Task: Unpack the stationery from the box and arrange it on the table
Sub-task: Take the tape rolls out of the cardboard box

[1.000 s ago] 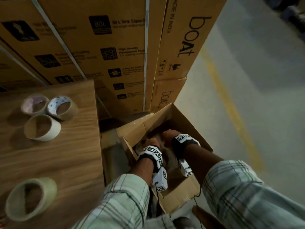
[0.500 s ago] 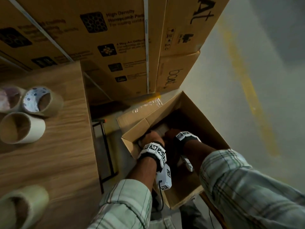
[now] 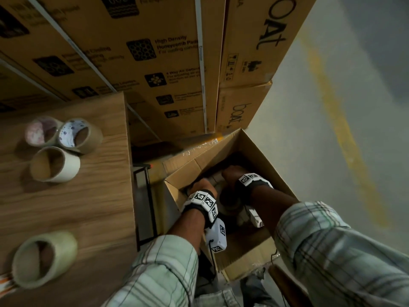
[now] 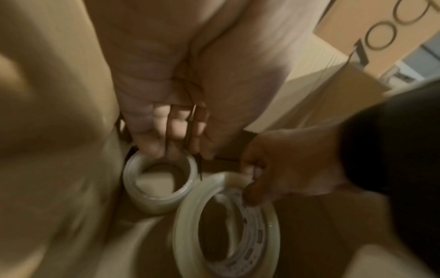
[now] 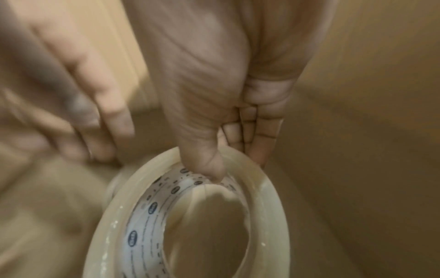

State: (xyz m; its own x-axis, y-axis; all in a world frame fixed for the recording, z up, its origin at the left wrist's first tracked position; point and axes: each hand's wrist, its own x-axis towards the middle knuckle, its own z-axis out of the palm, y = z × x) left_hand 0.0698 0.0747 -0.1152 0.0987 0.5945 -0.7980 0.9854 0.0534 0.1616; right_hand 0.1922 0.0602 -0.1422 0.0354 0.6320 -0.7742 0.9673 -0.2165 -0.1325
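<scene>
Tape rolls — in both hands.

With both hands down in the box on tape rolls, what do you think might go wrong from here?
1. The right hand only pinches the large tape roll at its rim, thumb inside the core, so it may slip while lifting.
2. The left hand touches the small tape roll with fingertips only; that hold looks unsure.
3. The box is narrow; rolls could snag its walls.

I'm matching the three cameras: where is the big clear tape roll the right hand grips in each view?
Head: not discernible inside the box, hidden under the right hand.
Left wrist: lower centre, big clear tape roll.
Right wrist: bottom centre.
Shared landmark: the right hand.
</scene>
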